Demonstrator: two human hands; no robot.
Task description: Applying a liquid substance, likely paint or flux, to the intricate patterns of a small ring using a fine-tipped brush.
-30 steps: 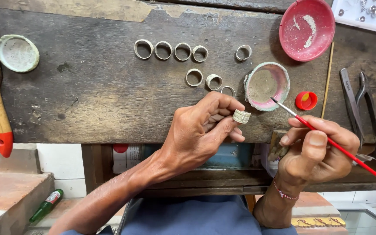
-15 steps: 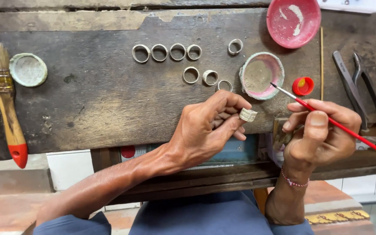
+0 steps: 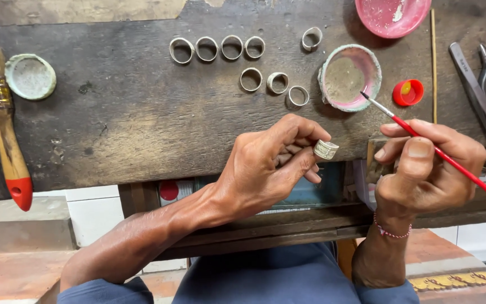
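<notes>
Left hand (image 3: 265, 169) closed, pinching wide silver ring (image 3: 325, 149) at fingertips just past near edge of dark wooden tabletop (image 3: 119, 118). Right hand (image 3: 426, 169) closed on thin red paintbrush (image 3: 442, 156), bristle tip touching rim of round pink-stained dish (image 3: 349, 77). On tabletop: eight plain rings (image 3: 232, 48) in two rows left of dish, small red cap (image 3: 408, 92) just right of it, large red-tipped brush (image 3: 4, 124) and pale lid (image 3: 30, 76) far left, pliers (image 3: 479, 90) far right
</notes>
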